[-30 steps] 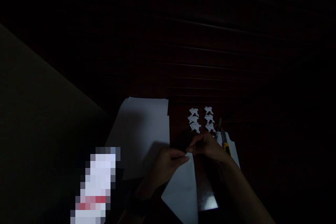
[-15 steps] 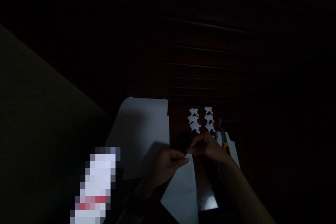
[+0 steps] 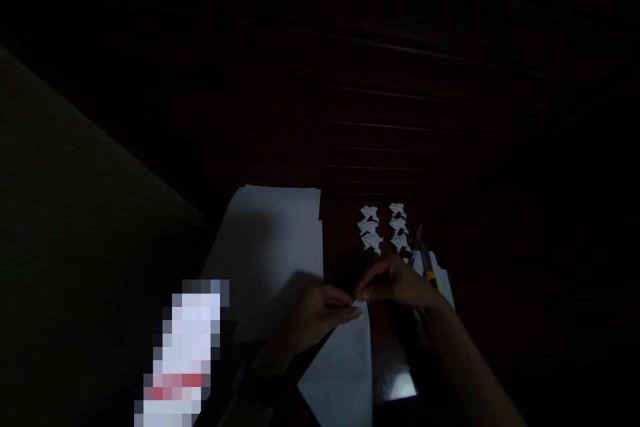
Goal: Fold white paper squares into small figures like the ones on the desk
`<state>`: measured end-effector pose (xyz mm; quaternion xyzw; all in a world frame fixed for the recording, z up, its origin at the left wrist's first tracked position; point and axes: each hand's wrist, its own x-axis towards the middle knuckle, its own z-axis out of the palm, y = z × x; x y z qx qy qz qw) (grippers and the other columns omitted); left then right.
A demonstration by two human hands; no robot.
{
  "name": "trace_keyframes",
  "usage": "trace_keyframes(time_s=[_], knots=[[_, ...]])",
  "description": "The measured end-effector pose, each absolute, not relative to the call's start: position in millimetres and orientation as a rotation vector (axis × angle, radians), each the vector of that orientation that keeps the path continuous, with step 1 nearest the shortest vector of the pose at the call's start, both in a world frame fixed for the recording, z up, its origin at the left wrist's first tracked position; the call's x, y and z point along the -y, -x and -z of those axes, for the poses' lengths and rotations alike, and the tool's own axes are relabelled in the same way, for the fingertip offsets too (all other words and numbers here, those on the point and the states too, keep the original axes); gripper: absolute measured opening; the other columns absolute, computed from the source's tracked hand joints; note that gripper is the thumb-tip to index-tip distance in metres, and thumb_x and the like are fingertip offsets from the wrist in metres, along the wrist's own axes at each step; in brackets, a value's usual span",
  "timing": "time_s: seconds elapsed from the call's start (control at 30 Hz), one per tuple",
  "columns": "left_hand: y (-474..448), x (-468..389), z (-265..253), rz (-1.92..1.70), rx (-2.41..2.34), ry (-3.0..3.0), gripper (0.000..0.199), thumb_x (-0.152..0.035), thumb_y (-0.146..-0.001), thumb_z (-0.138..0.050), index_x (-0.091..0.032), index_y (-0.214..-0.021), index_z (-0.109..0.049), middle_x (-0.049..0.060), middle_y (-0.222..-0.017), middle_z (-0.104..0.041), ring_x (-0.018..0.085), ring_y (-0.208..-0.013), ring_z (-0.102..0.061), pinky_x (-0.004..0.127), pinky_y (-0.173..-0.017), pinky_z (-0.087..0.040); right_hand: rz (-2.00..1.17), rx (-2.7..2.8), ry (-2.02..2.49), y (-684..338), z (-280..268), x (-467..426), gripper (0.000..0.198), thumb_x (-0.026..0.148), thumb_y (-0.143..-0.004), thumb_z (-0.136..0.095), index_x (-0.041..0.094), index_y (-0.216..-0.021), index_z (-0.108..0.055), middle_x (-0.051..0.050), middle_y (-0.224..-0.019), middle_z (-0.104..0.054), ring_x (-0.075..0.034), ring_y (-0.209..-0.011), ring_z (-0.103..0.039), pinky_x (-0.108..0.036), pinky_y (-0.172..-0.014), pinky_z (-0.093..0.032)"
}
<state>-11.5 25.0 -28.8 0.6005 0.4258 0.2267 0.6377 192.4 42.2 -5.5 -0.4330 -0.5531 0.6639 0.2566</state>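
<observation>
left hand (image 3: 316, 315) and right hand (image 3: 397, 281) pinch folded paper (image 3: 346, 365), shifted slightly left since earlier

It's very dim in here. A drab greenish wall (image 3: 75, 213) stands on the left; beyond the glossy dark tabletop (image 3: 340, 230), which catches a pale reflection (image 3: 403, 384), run ridges, perhaps wooden panelling (image 3: 400, 103).

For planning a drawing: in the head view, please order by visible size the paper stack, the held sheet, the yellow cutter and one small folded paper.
1. Paper stack
2. Held sheet, cut off by the picture's bottom edge
3. Unsure: yellow cutter and small folded paper; the right forearm hides part of the cutter.
</observation>
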Motion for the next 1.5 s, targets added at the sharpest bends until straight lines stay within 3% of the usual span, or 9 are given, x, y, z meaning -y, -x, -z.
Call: trace_keyframes(time_s=[0.3, 0.7, 1.03, 1.27, 1.5], knots=[[12.4, -24.5, 34.4, -0.518, -0.952, -1.36, 0.02, -0.032, -0.073, -0.066, -0.016, -0.083, -0.072, 0.004, -0.082, -0.073, 0.017, -0.075, -0.065, 0.025, -0.067, -0.048, -1.84, 1.533, 1.234, -199.1, 7.9, -42.5, 0.019, 0.027, -0.066, -0.075, 0.013, -0.08, -0.074, -0.004, -0.065, -0.069, -0.013, -0.057, -0.059, -0.024, -0.057, -0.048], [4.7, -23.4, 36.0, -0.648, -1.06, -1.338, 0.026, -0.034, -0.075, -0.065, -0.021, -0.096, -0.072, 0.003, -0.095, -0.073, 0.02, -0.083, -0.067, 0.026, -0.072, -0.051, -1.645, 1.482, 1.407, -197.2, 15.5, -45.7, 0.014, 0.024, -0.065, -0.073, 0.012, -0.072, -0.073, -0.002, -0.055, -0.064, -0.011, -0.05, -0.055, -0.021, -0.05, -0.043], [8.3, -24.1, 36.7, -0.653, -1.078, -1.442, 0.023, -0.032, -0.079, -0.06, -0.023, -0.098, -0.072, 0.001, -0.095, -0.073, 0.02, -0.083, -0.066, 0.027, -0.071, -0.05, -1.541, 1.414, 1.444, -191.9, 14.9, -46.0, 0.019, 0.029, -0.061, -0.076, 0.014, -0.07, -0.074, -0.004, -0.065, -0.069, -0.015, -0.06, -0.059, -0.026, -0.058, -0.046], [9.0, -24.1, 35.2, -0.654, -1.07, -1.439, 0.021, -0.031, -0.079, -0.061, -0.022, -0.094, -0.073, 0.002, -0.093, -0.074, 0.021, -0.083, -0.067, 0.028, -0.072, -0.05, -1.558, 1.403, 1.428, -192.1, 14.2, -46.3, 0.016, 0.027, -0.058, -0.077, 0.015, -0.068, -0.073, -0.003, -0.065, -0.068, -0.014, -0.059, -0.058, -0.027, -0.059, -0.046], [8.6, -24.2, 34.1, -0.63, -1.05, -1.392, 0.024, -0.03, -0.078, -0.062, -0.021, -0.098, -0.072, 0.004, -0.099, -0.072, 0.021, -0.089, -0.066, 0.029, -0.078, -0.05, -1.546, 1.309, 1.449, -188.2, 12.7, -45.8, 0.012, 0.017, -0.058, -0.074, 0.013, -0.069, -0.07, 0.001, -0.058, -0.061, -0.01, -0.052, -0.05, -0.022, -0.049, -0.038]])
